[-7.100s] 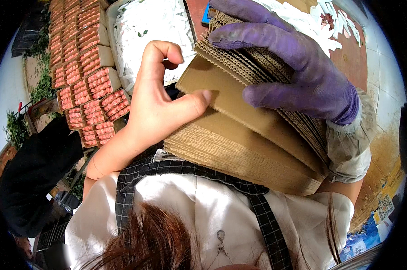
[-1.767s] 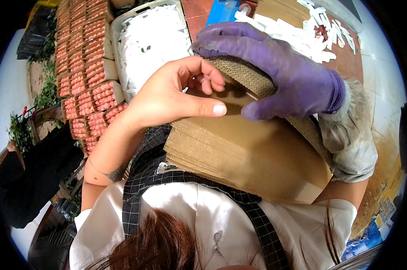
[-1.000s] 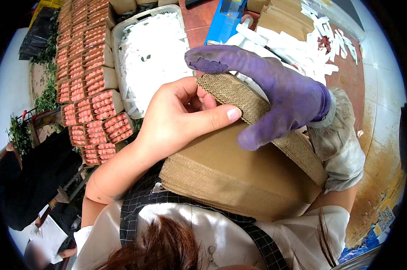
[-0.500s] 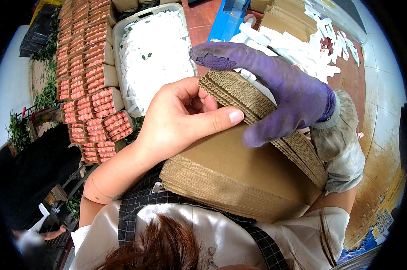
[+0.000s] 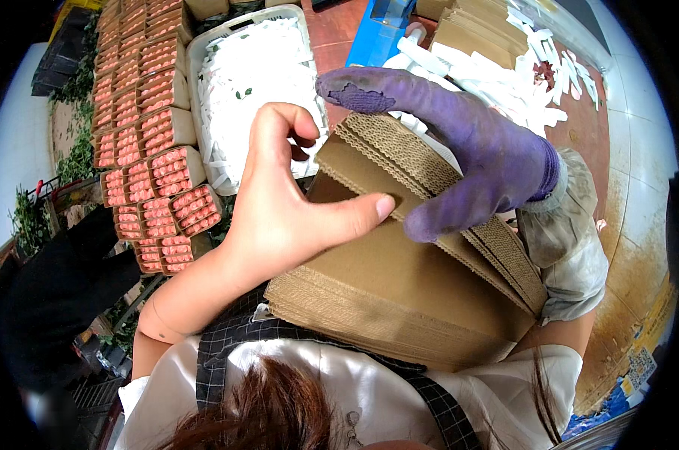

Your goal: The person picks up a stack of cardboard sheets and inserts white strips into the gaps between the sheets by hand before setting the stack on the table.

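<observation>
A thick stack of brown corrugated cardboard sheets (image 5: 399,300) rests against my body, a checked apron behind it. Its far part is a tilted bundle of cardboard sheets (image 5: 399,146), fanned apart from the near ones. My right hand (image 5: 478,146), in a worn purple glove, straddles that bundle, thumb on the near side and fingers beyond it. Bare, my left hand (image 5: 279,195) is open at the bundle's left end, thumb stretched out over a loosened sheet and fingers curled apart from it. Whether the left thumb touches the sheet, I cannot tell.
A white plastic basket (image 5: 197,112) full of white pieces stands beyond my left hand. Left of it are rows of cardboard boxes (image 5: 176,171) packed with pink items. A blue holder (image 5: 377,34), flat cardboard (image 5: 478,37) and scattered white strips (image 5: 497,82) lie at the far right.
My left hand has moved left off the bundle's edge and its fingers have opened. A sheet has separated from the raised bundle toward me. My right hand has barely moved.
</observation>
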Action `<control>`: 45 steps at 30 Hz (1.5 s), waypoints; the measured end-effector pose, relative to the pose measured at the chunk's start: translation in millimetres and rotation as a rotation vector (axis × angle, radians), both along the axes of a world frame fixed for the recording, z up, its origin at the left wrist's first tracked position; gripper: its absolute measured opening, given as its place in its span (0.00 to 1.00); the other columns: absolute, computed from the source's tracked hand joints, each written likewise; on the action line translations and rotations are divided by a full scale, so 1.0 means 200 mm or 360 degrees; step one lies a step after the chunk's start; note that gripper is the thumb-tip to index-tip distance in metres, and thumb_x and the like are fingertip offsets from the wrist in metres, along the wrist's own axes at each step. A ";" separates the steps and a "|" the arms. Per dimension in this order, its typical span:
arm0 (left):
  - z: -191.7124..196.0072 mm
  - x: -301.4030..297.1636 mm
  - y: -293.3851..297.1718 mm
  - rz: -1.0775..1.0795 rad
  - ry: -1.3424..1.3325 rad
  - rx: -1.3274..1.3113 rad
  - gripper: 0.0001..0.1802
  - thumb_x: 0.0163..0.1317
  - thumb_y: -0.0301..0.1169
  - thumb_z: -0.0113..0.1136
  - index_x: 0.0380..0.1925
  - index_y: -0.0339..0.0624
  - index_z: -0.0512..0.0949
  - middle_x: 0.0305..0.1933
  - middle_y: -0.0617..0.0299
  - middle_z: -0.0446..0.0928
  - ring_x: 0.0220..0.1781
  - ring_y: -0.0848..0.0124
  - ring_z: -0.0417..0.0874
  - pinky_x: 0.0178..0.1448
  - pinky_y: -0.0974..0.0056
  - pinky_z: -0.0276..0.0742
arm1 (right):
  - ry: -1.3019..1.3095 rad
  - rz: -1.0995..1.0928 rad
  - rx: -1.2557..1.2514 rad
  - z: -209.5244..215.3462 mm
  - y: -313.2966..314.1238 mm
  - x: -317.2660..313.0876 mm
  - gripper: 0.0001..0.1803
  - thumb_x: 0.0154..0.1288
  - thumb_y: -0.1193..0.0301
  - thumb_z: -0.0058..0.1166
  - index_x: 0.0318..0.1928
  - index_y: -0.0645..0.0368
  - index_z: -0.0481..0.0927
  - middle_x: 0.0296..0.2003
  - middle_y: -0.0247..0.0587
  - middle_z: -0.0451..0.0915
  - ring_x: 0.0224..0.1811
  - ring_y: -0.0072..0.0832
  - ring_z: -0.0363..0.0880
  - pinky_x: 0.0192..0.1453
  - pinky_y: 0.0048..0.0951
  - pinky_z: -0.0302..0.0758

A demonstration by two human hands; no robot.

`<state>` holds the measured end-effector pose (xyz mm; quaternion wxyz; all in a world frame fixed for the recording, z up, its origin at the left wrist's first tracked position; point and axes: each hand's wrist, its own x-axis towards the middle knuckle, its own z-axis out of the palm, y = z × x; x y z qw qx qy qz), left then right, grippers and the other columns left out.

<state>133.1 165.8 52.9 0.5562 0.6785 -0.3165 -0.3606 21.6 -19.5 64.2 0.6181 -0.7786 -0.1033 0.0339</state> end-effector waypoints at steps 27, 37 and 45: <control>0.10 0.02 -0.03 -0.0325 0.0561 0.0326 0.18 0.58 0.38 0.64 0.17 0.39 0.72 0.17 0.76 0.65 0.21 0.86 0.60 0.22 0.76 0.56 | 0.0068 0.0026 0.0067 0.01 0.00 -0.01 0.53 0.45 0.62 0.71 0.66 0.66 0.53 0.59 0.45 0.65 0.62 0.32 0.63 0.66 0.32 0.59; 0.04 0.01 -0.01 -0.0243 0.0582 0.0136 0.17 0.55 0.36 0.66 0.20 0.42 0.67 0.22 0.74 0.65 0.25 0.85 0.62 0.28 0.77 0.60 | 0.0007 0.0018 0.0095 -0.01 0.00 -0.01 0.50 0.47 0.58 0.70 0.65 0.65 0.55 0.55 0.44 0.69 0.58 0.31 0.67 0.63 0.32 0.62; 0.04 0.01 -0.01 -0.0233 0.0598 0.0040 0.20 0.52 0.35 0.68 0.25 0.43 0.63 0.27 0.71 0.64 0.32 0.83 0.64 0.36 0.77 0.62 | 0.0046 0.0016 0.0036 0.00 0.00 -0.01 0.49 0.48 0.58 0.69 0.65 0.64 0.56 0.56 0.45 0.68 0.60 0.32 0.65 0.64 0.33 0.61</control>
